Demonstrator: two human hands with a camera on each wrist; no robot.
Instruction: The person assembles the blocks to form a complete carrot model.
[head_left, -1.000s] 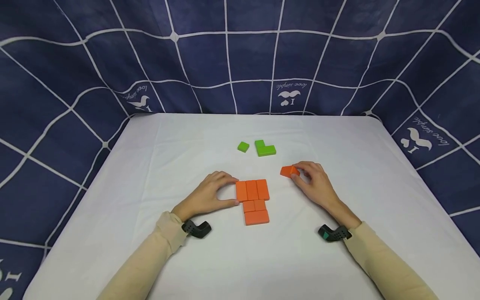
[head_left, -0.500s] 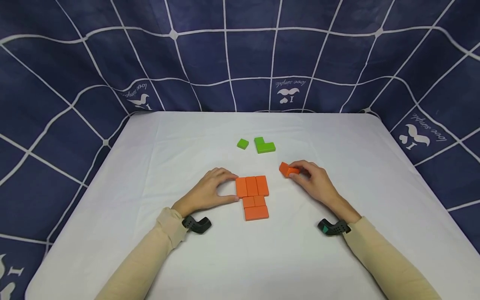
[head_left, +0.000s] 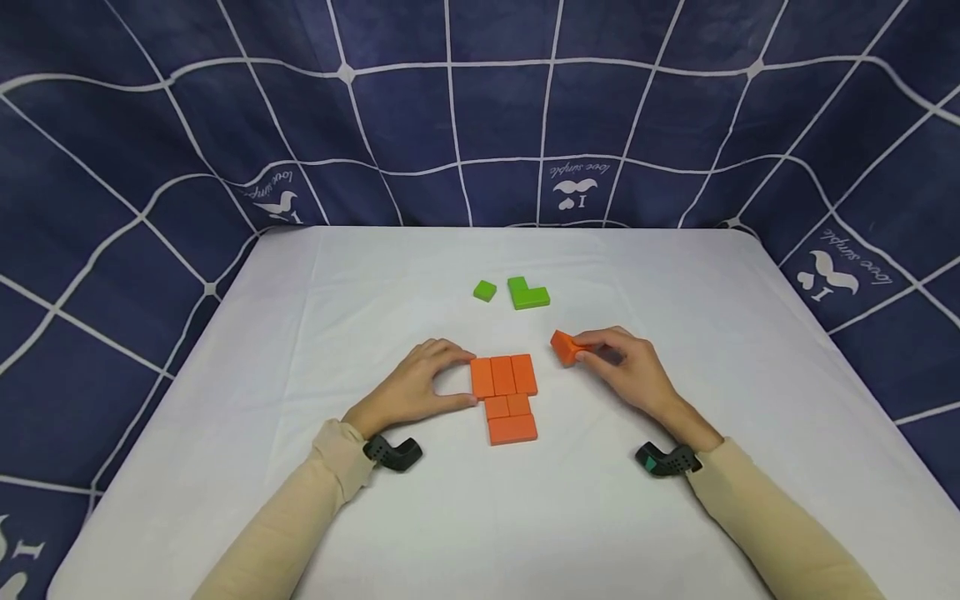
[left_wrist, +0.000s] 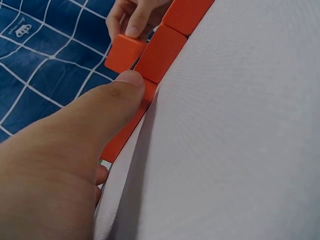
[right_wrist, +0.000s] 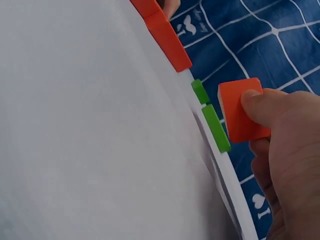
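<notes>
Several flat orange blocks lie on the white-covered table: an upright row of three, with two smaller ones and a wider one below it. My left hand spans the leftmost block, thumb at its near corner and a fingertip at its far corner. In the left wrist view the thumb rests against the edge of the orange row. My right hand pinches an orange block right of the group. The right wrist view shows its thumb lying on the face of that held block; the fingers behind are mostly hidden.
A small green block and an L-shaped green piece lie farther back on the white cloth. A blue curtain with white grid lines hangs behind and beside the table.
My right hand has turned the orange block and brought it slightly left, toward the group. My left hand stays at the row's left end.
</notes>
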